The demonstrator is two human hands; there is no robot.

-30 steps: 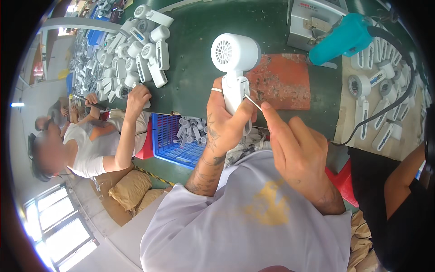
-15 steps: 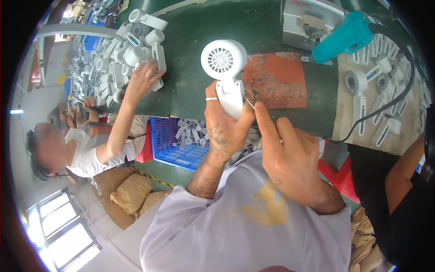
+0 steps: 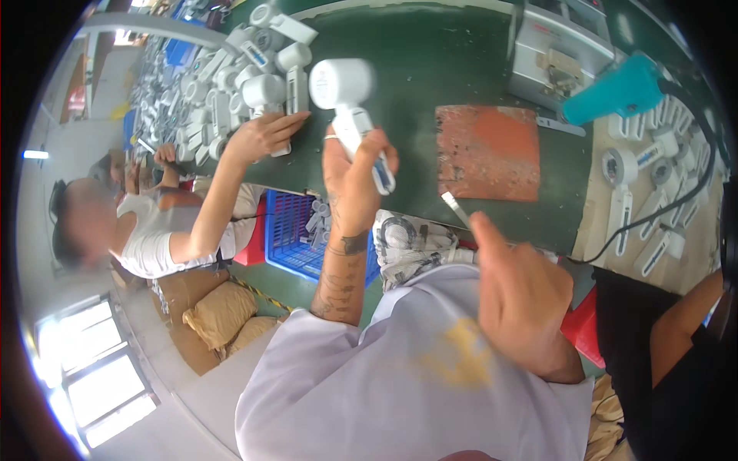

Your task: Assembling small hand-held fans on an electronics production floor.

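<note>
My left hand (image 3: 357,173) is closed around the handle of a white handheld fan (image 3: 342,83), its round head pointing away over the green table (image 3: 407,61). A dark strip shows low on the handle. Lower right, my right hand (image 3: 526,300) grips a thin flat strip-like tool (image 3: 457,206) with a pale tip, extending past the index finger. The tool is apart from the fan, near the close edge of a worn orange-red mat (image 3: 488,154). Most of the tool is hidden by my fingers.
At left, a co-worker's hand (image 3: 265,138) touches a heap of fans (image 3: 265,91). A blue crate (image 3: 288,257) with grey parts stands below the table edge. At right are a silver machine (image 3: 565,58), a teal pistol-shaped tool (image 3: 615,88), its black cord (image 3: 692,188) and more fans (image 3: 619,169).
My left hand has moved left with the fan and turned its handle. My right hand has drawn away from the fan, down and right, with the thin tool still in it.
</note>
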